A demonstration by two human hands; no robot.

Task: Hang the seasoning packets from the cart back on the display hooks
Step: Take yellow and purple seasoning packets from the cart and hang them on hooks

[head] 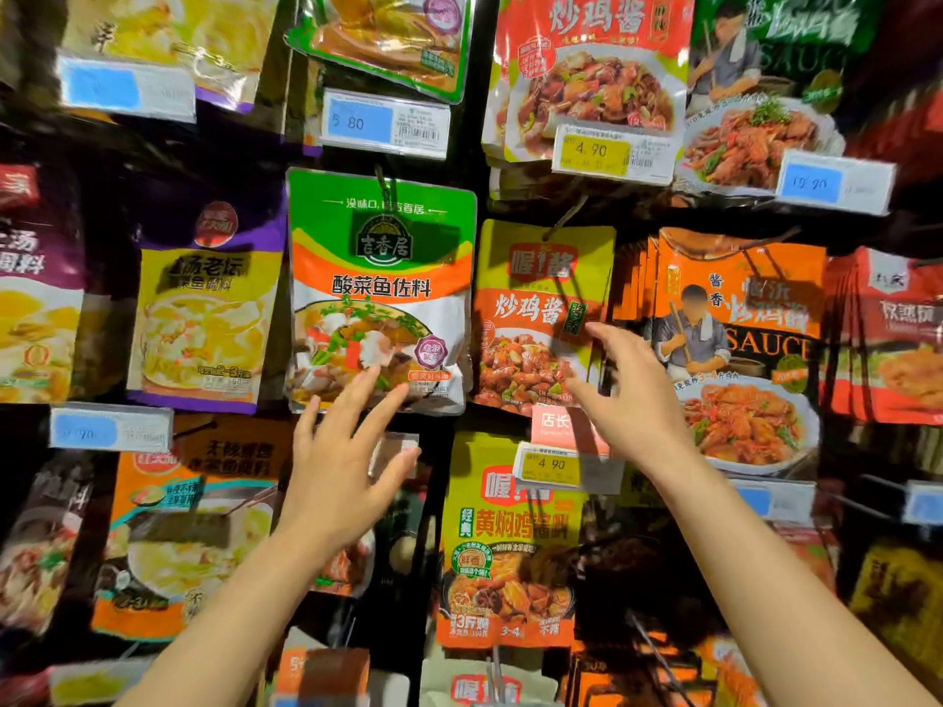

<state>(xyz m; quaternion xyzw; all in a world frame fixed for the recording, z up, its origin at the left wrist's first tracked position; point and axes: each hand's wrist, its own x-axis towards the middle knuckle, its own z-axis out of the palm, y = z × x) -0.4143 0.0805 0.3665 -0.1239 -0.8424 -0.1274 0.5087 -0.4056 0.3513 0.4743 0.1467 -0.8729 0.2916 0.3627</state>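
Reaching at mid-frame, left hand (339,461) and right hand (630,387) were both spread wide, holding nothing, below the green seasoning packet (380,290) hung on its hook. Likely between packets; next needs another from the cart, unseen.

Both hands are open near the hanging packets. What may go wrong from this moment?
1. The left hand is at the bottom edge of the green fish-seasoning packet; an upward push might lift it off its hook.
2. The right hand is spread in front of the yellow chicken-sauce packet; a sweep might knock the price tag below it askew.
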